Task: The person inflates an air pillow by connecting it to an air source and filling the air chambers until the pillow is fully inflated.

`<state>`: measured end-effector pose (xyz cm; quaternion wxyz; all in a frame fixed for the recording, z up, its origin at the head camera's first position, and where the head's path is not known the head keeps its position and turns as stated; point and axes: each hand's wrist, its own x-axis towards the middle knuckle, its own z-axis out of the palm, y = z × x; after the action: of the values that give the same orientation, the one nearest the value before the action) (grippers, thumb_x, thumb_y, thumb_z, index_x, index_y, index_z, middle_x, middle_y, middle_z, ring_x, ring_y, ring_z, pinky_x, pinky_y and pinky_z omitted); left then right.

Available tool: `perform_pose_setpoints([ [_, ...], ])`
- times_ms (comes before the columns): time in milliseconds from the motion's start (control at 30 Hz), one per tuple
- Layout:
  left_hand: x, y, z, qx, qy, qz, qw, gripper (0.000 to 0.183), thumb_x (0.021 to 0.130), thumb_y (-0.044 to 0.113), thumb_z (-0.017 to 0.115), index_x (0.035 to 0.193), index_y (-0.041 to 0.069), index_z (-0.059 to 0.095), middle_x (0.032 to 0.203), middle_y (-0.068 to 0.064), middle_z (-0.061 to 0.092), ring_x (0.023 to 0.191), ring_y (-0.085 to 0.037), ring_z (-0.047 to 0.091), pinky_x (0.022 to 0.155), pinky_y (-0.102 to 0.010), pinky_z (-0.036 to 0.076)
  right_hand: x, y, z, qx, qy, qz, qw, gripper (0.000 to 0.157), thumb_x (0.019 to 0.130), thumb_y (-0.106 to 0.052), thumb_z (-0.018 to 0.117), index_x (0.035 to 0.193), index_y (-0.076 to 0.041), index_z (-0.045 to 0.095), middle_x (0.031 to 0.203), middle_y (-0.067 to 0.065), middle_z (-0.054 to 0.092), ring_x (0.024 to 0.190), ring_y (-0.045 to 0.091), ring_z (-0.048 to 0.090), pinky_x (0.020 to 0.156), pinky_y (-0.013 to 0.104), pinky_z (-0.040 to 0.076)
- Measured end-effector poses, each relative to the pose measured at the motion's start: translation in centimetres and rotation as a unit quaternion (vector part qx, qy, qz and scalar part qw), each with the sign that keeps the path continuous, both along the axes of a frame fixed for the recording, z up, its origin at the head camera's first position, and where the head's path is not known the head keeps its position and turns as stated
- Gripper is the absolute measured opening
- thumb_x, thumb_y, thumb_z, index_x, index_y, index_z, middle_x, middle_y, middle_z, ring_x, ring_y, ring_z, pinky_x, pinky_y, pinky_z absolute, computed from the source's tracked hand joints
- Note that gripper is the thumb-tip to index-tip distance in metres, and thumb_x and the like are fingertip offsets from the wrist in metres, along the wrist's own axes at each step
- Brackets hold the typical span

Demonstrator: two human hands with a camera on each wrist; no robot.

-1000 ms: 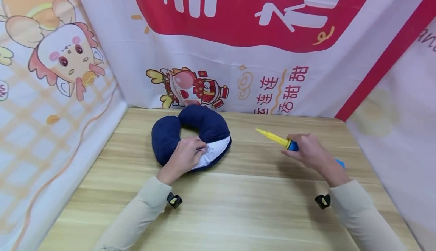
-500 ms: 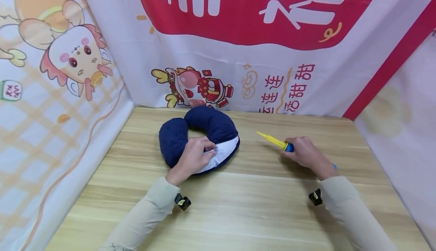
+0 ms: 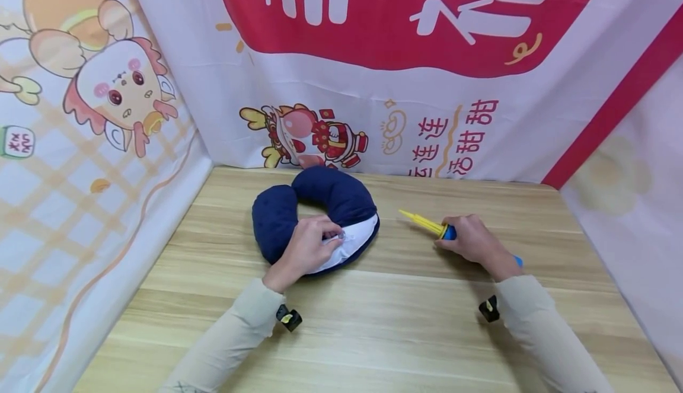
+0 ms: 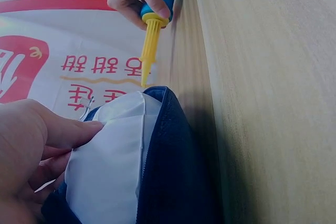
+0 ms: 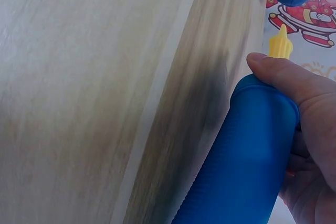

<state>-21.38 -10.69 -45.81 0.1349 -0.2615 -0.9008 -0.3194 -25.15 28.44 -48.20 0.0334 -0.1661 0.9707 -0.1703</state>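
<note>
One cartoon cloth [image 3: 91, 221] hangs left of your left hand [image 3: 308, 246], which pinches the clear valve [image 4: 86, 109] on the navy pillow [image 3: 344, 194] beneath; beyond, a red-and-white cloth [image 3: 384, 58]; your right hand [image 3: 474, 243] grips the blue-and-yellow pump [image 5: 247, 148] above the wood-grain counter [image 3: 395, 328].

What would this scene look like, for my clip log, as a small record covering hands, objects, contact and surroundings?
Left hand: pinches at the white inner part, near a small clear piece
Right hand: grips the blue body of a hand pump
Neck pillow: navy, U-shaped, cover open
Yellow nozzle: points toward the pillow
Nozzle-pillow contact: none, a gap shows
Surface: wood-grain table
Backdrop: printed cloth, red and white with cartoon figures
</note>
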Motion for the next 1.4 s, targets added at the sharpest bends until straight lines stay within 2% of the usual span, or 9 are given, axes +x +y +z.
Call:
perform_pose_setpoints([
  [267, 0.0, 0.0, -0.2, -0.006, -0.010, 0.004, 0.9999, 0.006, 0.086, 0.010, 0.086, 0.092, 0.011, 0.083, 0.087, 0.001, 0.074, 0.080, -0.013, 0.067, 0.073, -0.030, 0.055, -0.1, -0.3, -0.2, 0.008, -0.012, -0.004, 1.000, 0.054, 0.087, -0.035, 0.088, 0.121, 0.004, 0.071, 0.099, 0.015, 0.075, 0.072, 0.017, 0.058, 0.061, 0.027, 0.047],
  [600, 0.2, 0.1, -0.1, -0.004, -0.009, 0.007, 0.9999, 0.007, 0.085, 0.011, 0.086, 0.091, 0.011, 0.082, 0.086, 0.001, 0.074, 0.079, -0.014, 0.067, 0.073, -0.030, 0.055, -0.1, 0.0, 0.0, 0.007, -0.013, -0.006, 1.000, 0.067, 0.084, -0.043, 0.089, 0.127, 0.006, 0.068, 0.101, 0.015, 0.074, 0.075, 0.017, 0.058, 0.066, 0.030, 0.051],
  [733, 0.1, 0.0, -0.1, -0.006, -0.011, 0.009, 0.9999, 0.007, 0.086, 0.011, 0.086, 0.092, 0.011, 0.083, 0.086, 0.000, 0.074, 0.080, -0.015, 0.067, 0.074, -0.031, 0.055, -0.2, 0.1, 0.4, 0.010, -0.008, -0.002, 1.000, 0.072, 0.084, -0.046, 0.089, 0.128, 0.007, 0.067, 0.105, 0.019, 0.075, 0.079, 0.019, 0.063, 0.072, 0.038, 0.059],
  [800, 0.1, 0.0, -0.1, -0.008, -0.012, 0.009, 0.9999, 0.007, 0.086, 0.011, 0.086, 0.092, 0.011, 0.083, 0.086, 0.000, 0.074, 0.080, -0.015, 0.067, 0.074, -0.031, 0.055, -0.2, 0.2, 0.9, 0.015, -0.005, -0.001, 1.000, 0.073, 0.084, -0.047, 0.088, 0.129, 0.007, 0.067, 0.111, 0.022, 0.075, 0.086, 0.023, 0.068, 0.080, 0.045, 0.062],
  [967, 0.0, 0.0, -0.1, -0.009, -0.024, 0.012, 0.9996, 0.006, 0.088, 0.012, 0.085, 0.094, 0.012, 0.083, 0.088, 0.000, 0.075, 0.082, -0.015, 0.068, 0.076, -0.031, 0.055, -0.1, -0.2, 2.9, 0.024, 0.004, 0.003, 1.000, 0.072, 0.087, -0.045, 0.086, 0.133, 0.007, 0.065, 0.121, 0.028, 0.073, 0.105, 0.037, 0.072, 0.093, 0.056, 0.060],
  [1100, 0.0, -0.1, -0.1, -0.002, -0.018, 0.012, 0.9998, 0.006, 0.087, 0.011, 0.085, 0.093, 0.012, 0.083, 0.087, 0.000, 0.074, 0.082, -0.015, 0.067, 0.075, -0.031, 0.056, 0.1, -1.5, 4.7, 0.012, 0.012, 0.012, 1.000, 0.069, 0.089, -0.041, 0.085, 0.134, 0.006, 0.065, 0.125, 0.029, 0.072, 0.114, 0.044, 0.071, 0.097, 0.059, 0.058],
  [1200, -0.1, -0.1, -0.1, 0.001, -0.016, 0.013, 0.9998, 0.006, 0.087, 0.010, 0.085, 0.092, 0.012, 0.083, 0.086, 0.001, 0.074, 0.081, -0.015, 0.067, 0.075, -0.031, 0.056, 0.6, -3.1, 5.6, 0.002, 0.023, 0.030, 0.999, 0.065, 0.091, -0.039, 0.084, 0.134, 0.007, 0.065, 0.125, 0.028, 0.073, 0.116, 0.044, 0.071, 0.098, 0.058, 0.057],
  [1400, 0.1, -0.1, -0.2, 0.008, -0.015, 0.012, 0.9998, 0.006, 0.086, 0.010, 0.086, 0.092, 0.011, 0.083, 0.085, 0.000, 0.074, 0.081, -0.016, 0.067, 0.075, -0.032, 0.056, 1.7, -7.3, 5.3, -0.038, 0.043, 0.074, 0.996, 0.054, 0.092, -0.033, 0.084, 0.128, 0.005, 0.069, 0.121, 0.023, 0.076, 0.110, 0.036, 0.075, 0.094, 0.051, 0.061],
])
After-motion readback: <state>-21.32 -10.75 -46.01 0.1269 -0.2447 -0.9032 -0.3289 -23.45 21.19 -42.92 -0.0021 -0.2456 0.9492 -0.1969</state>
